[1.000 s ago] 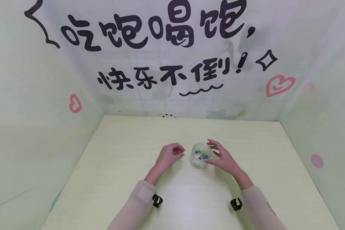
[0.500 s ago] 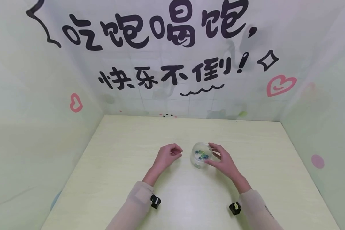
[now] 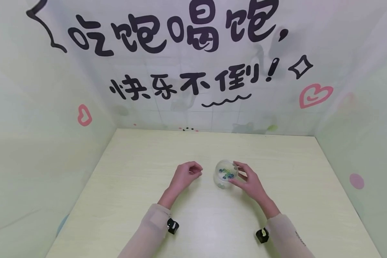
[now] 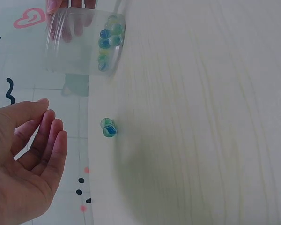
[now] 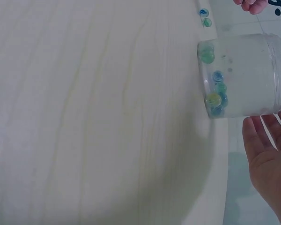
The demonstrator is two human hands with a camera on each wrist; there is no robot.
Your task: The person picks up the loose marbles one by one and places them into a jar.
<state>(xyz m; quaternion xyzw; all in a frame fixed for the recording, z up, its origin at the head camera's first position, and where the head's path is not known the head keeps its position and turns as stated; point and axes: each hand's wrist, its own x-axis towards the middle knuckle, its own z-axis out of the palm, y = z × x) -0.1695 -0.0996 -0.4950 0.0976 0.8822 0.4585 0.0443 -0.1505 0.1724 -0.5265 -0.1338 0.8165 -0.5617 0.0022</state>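
Note:
A clear plastic jar [image 3: 220, 181] stands upright on the table, with several blue, green and yellow glass marbles [image 3: 227, 174] at its bottom. My right hand [image 3: 253, 184] holds it from the right, thumb on the near side and fingers round the far side, close to the rim. To the left, apart from the jar, my left hand [image 3: 181, 178] hovers with loosely curled fingers. In the left wrist view its thumb tip meets the index fingertip, and nothing shows between them. Two loose marbles [image 4: 109, 129] lie on the table near that hand; the head view does not show them.
The pale wood-grain table [image 3: 132, 154] is enclosed by printed cloth walls [image 3: 180, 114] at the back and both sides. Black wrist cameras [image 3: 172, 226] sit under both sleeves.
My right hand's fingers have closed in against the jar. My left hand has drifted a little left, away from it. The jar stays in place.

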